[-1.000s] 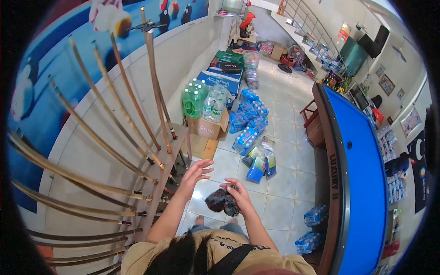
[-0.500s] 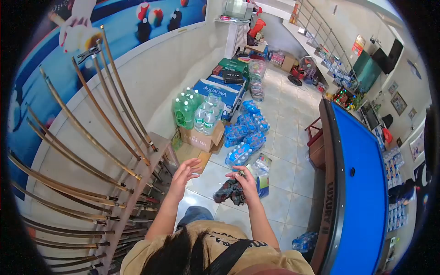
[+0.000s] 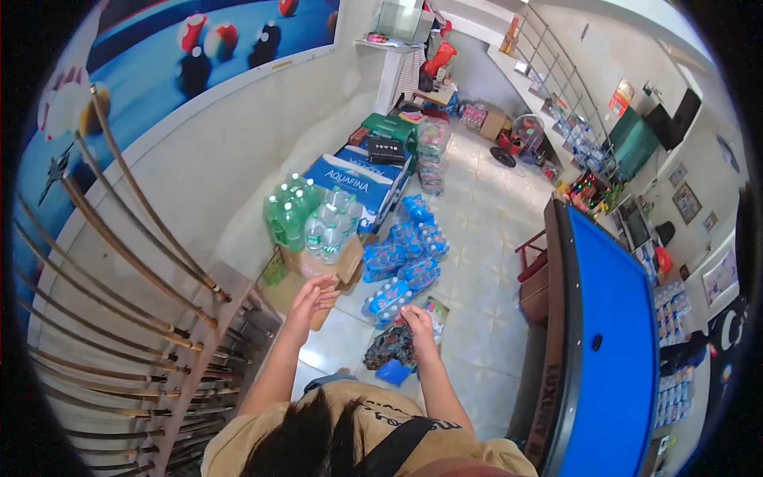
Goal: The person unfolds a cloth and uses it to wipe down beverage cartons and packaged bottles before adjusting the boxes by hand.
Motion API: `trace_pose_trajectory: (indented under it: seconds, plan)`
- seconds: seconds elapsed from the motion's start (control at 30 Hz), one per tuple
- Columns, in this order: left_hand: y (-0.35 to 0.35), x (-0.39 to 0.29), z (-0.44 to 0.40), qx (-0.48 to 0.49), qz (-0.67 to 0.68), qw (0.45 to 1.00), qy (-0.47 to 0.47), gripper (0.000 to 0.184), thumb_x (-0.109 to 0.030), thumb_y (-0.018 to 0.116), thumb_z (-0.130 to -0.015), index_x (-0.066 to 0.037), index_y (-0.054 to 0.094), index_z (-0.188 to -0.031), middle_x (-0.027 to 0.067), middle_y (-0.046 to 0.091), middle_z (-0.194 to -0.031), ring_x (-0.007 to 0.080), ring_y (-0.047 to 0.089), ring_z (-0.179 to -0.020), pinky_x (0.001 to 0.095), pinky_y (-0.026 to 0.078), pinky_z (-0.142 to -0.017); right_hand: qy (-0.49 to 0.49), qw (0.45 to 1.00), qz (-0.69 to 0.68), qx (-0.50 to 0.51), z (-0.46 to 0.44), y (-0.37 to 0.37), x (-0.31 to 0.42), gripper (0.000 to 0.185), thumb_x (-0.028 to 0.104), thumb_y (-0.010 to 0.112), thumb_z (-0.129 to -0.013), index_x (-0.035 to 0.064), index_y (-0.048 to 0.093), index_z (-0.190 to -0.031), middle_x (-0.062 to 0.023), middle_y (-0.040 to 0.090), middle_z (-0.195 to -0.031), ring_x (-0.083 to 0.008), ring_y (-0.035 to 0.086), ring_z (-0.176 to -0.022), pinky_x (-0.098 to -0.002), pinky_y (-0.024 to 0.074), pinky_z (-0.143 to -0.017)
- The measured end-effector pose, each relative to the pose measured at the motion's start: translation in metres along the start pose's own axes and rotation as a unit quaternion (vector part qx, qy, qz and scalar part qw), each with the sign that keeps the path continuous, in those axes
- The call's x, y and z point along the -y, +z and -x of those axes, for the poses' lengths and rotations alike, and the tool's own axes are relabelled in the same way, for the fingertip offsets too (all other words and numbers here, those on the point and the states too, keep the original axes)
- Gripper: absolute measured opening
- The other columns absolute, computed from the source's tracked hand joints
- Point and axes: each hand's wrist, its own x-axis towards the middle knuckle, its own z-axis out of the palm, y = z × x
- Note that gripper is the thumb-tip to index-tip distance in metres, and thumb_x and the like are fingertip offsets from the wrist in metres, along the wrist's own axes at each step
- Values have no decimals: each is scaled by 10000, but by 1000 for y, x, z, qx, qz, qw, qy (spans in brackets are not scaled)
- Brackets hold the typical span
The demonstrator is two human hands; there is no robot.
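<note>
My right hand (image 3: 420, 330) is closed in a pinch at the upper edge of a crumpled dark patterned cloth (image 3: 388, 347), which hangs below and left of the fingers. Just under the cloth shows a blue piece (image 3: 393, 372); whether it is joined to the cloth I cannot tell. My left hand (image 3: 310, 302) is raised with its fingers stretched out and holds nothing. It is nearest to a cardboard box (image 3: 306, 262) with green bottles (image 3: 292, 213) and clear bottles (image 3: 330, 226) on it. Beyond my right hand are blue-wrapped bottle packs (image 3: 404, 248) on the floor.
Billiard cues (image 3: 135, 215) stand in a wooden rack (image 3: 211, 318) at the left. A blue pool table (image 3: 616, 342) runs along the right. Blue Aquafina cartons (image 3: 346, 181) are stacked by the wall. A colourful packet (image 3: 435, 312) lies on the tiled floor (image 3: 477, 342).
The view has shifted. My right hand has gone from spread fingers around the bunched cloth to a pinch, with the cloth now lower. The blue piece has come into sight. My left hand stays open.
</note>
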Motion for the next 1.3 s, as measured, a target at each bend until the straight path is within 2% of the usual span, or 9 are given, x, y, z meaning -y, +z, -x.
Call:
trace_pose_trajectory:
  seconds: [0.23,0.4,0.6,0.7,0.87,0.97,1.13,1.17,1.3]
  plan:
    - [44,9,-78,57,-13,998,-15,428,-340,417,-1009,-73,480,-1338,117,543,-1344,237,574,-1174,347,441,-938,-12,998,5,-61,-56,-38,-1,246,225,563,-943,86,553,-741,27,520,-680,-68,481,-639,-228,372,-605]
    - [83,33,-88,79,-29,996,-31,499,-400,432,-990,-66,463,-1360,111,541,-1350,248,567,-1181,383,432,-949,38,999,33,2,-63,-62,6,231,260,565,-948,110,579,-774,45,528,-703,-45,432,-634,-217,323,-595]
    - [158,78,-67,88,-80,991,-63,551,-411,531,-955,-82,449,-1390,69,498,-1382,240,534,-1202,386,421,-979,20,990,51,129,-84,-118,32,130,193,581,-965,71,553,-1003,-18,586,-968,-100,546,-914,-241,434,-841]
    - [209,110,-52,51,-142,987,-53,593,-186,689,-870,-94,437,-1399,77,546,-1300,180,517,-1196,344,445,-953,-2,984,52,170,-83,-148,45,156,199,596,-955,77,550,-1040,-27,591,-1011,-116,553,-963,-273,447,-861]
    - [265,114,-31,-15,-261,965,-23,580,-109,694,-808,-81,476,-1345,128,592,-1254,234,590,-1138,357,461,-961,-18,947,152,282,-76,-183,63,356,243,641,-935,51,492,-1195,-66,534,-1155,-140,543,-1012,-288,448,-883]
    - [269,121,-21,-99,-291,951,-9,414,-60,594,-789,-88,597,-1202,81,680,-967,163,642,-856,299,524,-744,-15,921,172,350,-72,-196,61,468,286,673,-913,58,445,-1252,-88,511,-1194,-158,534,-1032,-299,454,-883]
    - [266,129,-30,-203,-300,930,64,295,-43,585,-782,-31,639,-1072,104,697,-881,172,657,-793,307,516,-742,-16,871,240,429,-74,-201,65,915,253,801,-792,58,208,-1461,-195,441,-1358,-261,458,-1251,-381,381,-1048]
    - [264,129,-34,-231,-305,922,61,282,-55,587,-789,-27,635,-1065,117,692,-870,186,661,-789,311,515,-745,-103,856,291,415,-78,-202,61,1036,272,825,-766,38,123,-1491,-214,429,-1374,-282,445,-1276,-384,364,-1065]
    - [258,132,-59,-275,-319,905,61,233,-106,591,-815,-19,625,-1028,162,666,-827,237,660,-751,328,508,-710,-146,832,303,442,-101,-198,63,1063,284,827,-761,19,101,-1492,-226,439,-1362,-310,455,-1276,-392,360,-1069]
